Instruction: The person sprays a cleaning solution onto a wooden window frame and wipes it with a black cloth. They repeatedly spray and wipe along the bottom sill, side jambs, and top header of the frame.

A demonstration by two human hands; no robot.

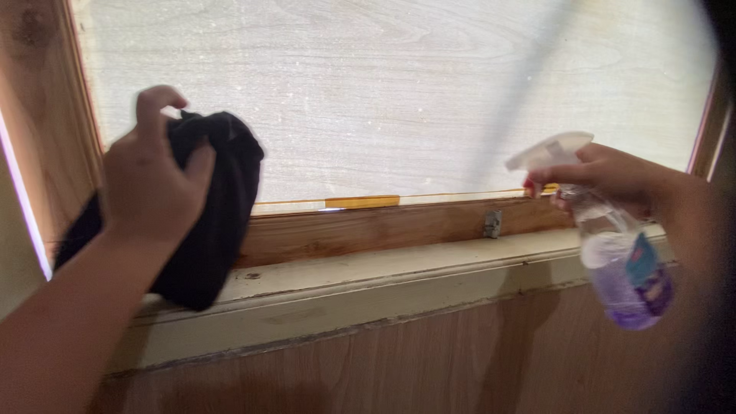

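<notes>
A lived-in home is suggested, probably an older room, though little beyond one wall is shown. A wood-framed window [399,100] with dusty glass is set above a chipped, cream-painted sill [399,268] and wood-grain wall panelling [429,360]. A household spray bottle [625,261] and a black cloth [211,207] are being used at it.

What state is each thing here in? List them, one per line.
Black cloth: bunched, gripped by the left hand, pressed at the window's lower left corner.
Spray bottle: held by the right hand, nozzle toward the glass, partly filled with purple liquid.
Window: shut, pane hazy.
Sill: paint worn and chipped.
</notes>
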